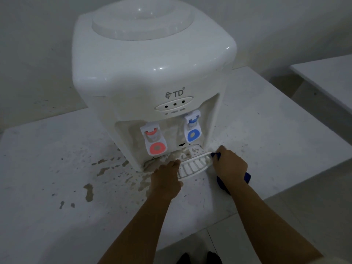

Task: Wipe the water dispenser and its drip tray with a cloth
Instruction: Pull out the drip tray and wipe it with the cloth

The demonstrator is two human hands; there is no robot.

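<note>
A white table-top water dispenser (152,73) stands on a pale counter (57,187), close to the wall behind it. On its front are a red tap (155,141) on the left and a blue tap (193,130) on the right, under three small indicator lights. The recess behind the taps looks stained with brownish marks.

The white slotted drip tray (194,166) is at the foot of the dispenser, pulled partly out of its slot and turned at an angle, so its right end points toward the dispenser. The left hand (167,178) holds the left end of the tray; its fingers are curled around the edge, with the tips hidden under it. The right hand (229,164) is at the right end of the tray and grips a dark blue cloth (247,177). The fingers are closed over the cloth, and a small part of it shows at the fingertips, touching the tray end, while the rest hangs out behind the palm.

Brown puddles and splashes (88,191) lie on the counter in front of and to the left of the dispenser. A second white surface (327,77) is at the right edge.
</note>
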